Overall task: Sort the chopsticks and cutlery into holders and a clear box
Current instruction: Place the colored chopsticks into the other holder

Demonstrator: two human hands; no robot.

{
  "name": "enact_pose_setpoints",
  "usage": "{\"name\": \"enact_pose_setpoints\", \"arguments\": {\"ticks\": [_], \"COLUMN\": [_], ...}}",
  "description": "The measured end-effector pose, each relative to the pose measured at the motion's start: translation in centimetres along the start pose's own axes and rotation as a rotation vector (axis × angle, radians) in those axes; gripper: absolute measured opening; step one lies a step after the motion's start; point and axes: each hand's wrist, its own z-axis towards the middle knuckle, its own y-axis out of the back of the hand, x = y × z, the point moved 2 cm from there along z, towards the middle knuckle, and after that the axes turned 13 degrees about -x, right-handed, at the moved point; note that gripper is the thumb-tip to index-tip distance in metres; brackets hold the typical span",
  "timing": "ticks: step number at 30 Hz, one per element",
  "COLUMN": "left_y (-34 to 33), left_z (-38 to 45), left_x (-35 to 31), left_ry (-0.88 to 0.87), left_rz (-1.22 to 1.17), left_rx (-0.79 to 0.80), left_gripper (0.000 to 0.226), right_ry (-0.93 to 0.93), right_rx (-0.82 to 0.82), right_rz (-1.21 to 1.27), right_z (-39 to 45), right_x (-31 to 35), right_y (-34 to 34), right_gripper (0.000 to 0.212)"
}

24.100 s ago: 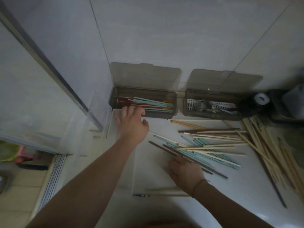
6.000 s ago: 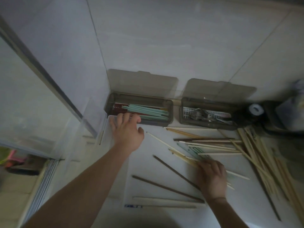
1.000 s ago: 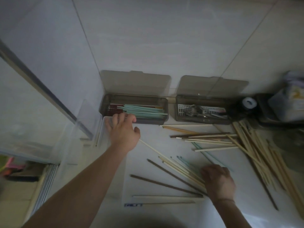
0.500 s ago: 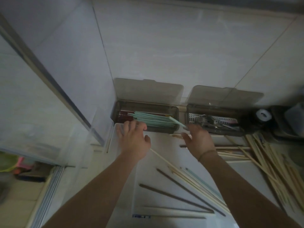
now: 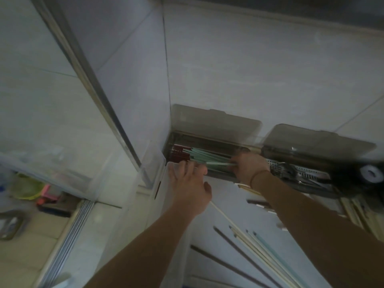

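Observation:
Two smoky holders stand open against the tiled wall. The left holder [image 5: 176, 140] contains dark red and mint green chopsticks [image 5: 204, 155]. My right hand [image 5: 250, 168] is over its right end and grips a mint green chopstick [image 5: 218, 163] that lies across the holder. My left hand [image 5: 189, 188] rests on the counter in front of the holder, fingers spread and touching its front wall. The right holder [image 5: 311, 175] contains metal cutlery on a white grid. Loose chopsticks [image 5: 259, 252], dark brown, cream and mint, lie on the counter between my forearms.
A clear plastic box [image 5: 151, 163] stands at the left by the counter's corner. A dark roll with a white centre [image 5: 371, 173] sits right of the cutlery holder. More pale chopsticks [image 5: 357, 210] lie at the right edge. Floor clutter shows lower left.
My right hand left the loose pile, carried a mint green chopstick up to the left holder and now holds it inside. My left hand stayed in front of the holder.

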Motion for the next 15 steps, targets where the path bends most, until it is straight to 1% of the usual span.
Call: {"name": "enact_pose_setpoints", "arguments": {"ticks": [2,4,7,10,12,15], "left_y": [-0.3,-0.4,-0.6,-0.6,-0.5,-0.4], "left_z": [0.0,0.0,0.0,0.0,0.0,0.0], "left_x": [0.0,0.1,0.2,0.2,0.1,0.1], "left_ry": [0.005,0.009,0.009,0.007,0.013,0.016], "left_rz": [-0.004,0.001,0.018,0.015,0.019,0.021], "left_rx": [-0.017,-0.029,-0.014,-0.008,-0.02,-0.016], "left_gripper": [0.032,0.032,0.034,0.035,0.035,0.035], "right_ry": [-0.033,-0.04,0.005,0.009,0.011,0.024], "right_rx": [-0.027,-0.018,-0.017,0.023,0.0,-0.055], "right_rz": [0.069,0.094,0.096,0.074,0.085,0.212], "right_z": [0.5,1.0,1.5,1.5,1.5,2.0], "right_x": [-0.2,0.1,0.9,1.1,1.1,1.2], "right_y": [0.2,0.2,-0.5,-1.1,-1.1,-1.6], "right_gripper": [0.028,0.027,0.028,0.025,0.025,0.023]}}
